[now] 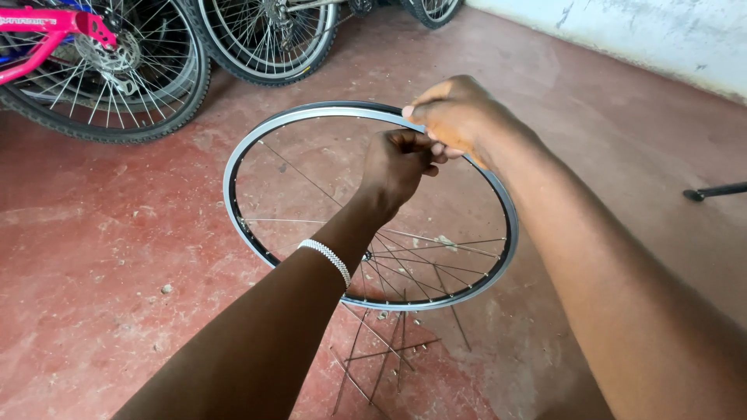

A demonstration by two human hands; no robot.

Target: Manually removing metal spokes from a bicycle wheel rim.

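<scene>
A bare bicycle wheel rim (243, 148), silver with a black outer edge, is held up above the red floor, only partly laced with thin spokes (436, 243) running to a hub hidden behind my left wrist. My left hand (397, 165) reaches through the rim with its fingers pinched together just inside the far edge. My right hand (455, 117) grips the far edge of the rim from outside, fingertips touching those of the left. A white beaded bracelet (328, 258) sits on my left wrist.
Several loose spokes (385, 354) lie on the red concrete floor below the rim. Bicycles stand at the back: a pink-framed one with a knobby tyre (109, 85) and another wheel (268, 39). A white wall (654, 31) runs at right; a dark bar (716, 190) lies by the right edge.
</scene>
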